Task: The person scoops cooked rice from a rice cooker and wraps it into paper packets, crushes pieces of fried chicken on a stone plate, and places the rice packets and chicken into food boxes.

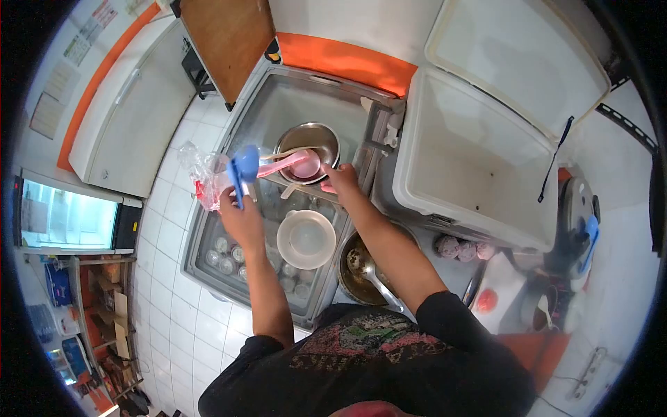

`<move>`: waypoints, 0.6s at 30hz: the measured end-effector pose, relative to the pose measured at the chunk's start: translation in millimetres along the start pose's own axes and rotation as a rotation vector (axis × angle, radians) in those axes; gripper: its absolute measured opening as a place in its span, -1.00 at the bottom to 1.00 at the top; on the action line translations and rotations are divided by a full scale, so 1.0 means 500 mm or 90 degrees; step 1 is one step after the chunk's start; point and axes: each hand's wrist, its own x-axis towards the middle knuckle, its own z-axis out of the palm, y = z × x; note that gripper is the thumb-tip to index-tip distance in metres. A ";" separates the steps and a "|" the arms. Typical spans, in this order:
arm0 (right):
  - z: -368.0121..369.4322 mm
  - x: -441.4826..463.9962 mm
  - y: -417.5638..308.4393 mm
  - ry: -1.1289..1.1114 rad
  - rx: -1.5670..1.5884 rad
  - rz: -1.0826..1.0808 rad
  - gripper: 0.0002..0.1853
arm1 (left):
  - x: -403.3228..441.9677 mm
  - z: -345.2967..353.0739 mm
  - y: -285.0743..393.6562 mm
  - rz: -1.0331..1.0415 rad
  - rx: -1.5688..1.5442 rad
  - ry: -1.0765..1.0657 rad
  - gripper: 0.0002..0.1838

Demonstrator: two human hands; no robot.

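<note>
My left hand [238,214] is closed round the handle of a blue ladle [246,165], beside a clear plastic bag [203,174] with red print. At the right rim of a metal bowl [323,134] is my right hand [342,182], its thumb and fingers on the rim. Inside the bowl lie a pink ladle [306,164] and a light wooden-looking utensil. The bowl rests on the glass top of a chest freezer [278,80]. Nearer to me on the same top stands a white plastic bowl [306,240].
A large white cooler [445,139] stands open at the right. Below it, a pot [356,286] holds a metal ladle [379,281]. Wrapped round items [448,247] sit beside the pot. A brown board [233,42] leans behind the freezer. White floor tiles [163,257] show at the left.
</note>
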 end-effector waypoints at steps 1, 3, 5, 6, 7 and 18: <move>-0.010 0.022 0.043 0.001 0.002 -0.002 -0.54 | 0.005 0.020 0.006 0.003 -0.002 0.000 -0.65; -0.048 0.046 0.134 -0.014 -0.107 -0.187 -0.53 | 0.020 0.074 0.012 0.069 -0.109 -0.098 -0.64; -0.093 -0.020 0.163 -0.058 -0.160 -0.300 -0.57 | 0.028 0.119 0.011 0.091 -0.061 -0.166 -0.64; -0.130 -0.072 0.168 -0.143 -0.107 -0.258 -0.61 | 0.029 0.142 0.013 0.110 -0.009 -0.232 -0.65; -0.167 -0.124 0.173 -0.221 -0.058 -0.207 -0.65 | 0.026 0.165 0.011 0.117 -0.012 -0.235 -0.65; -0.547 -0.451 0.261 -0.092 0.019 0.029 -0.73 | 0.070 0.231 -0.005 0.361 0.114 -0.242 -0.63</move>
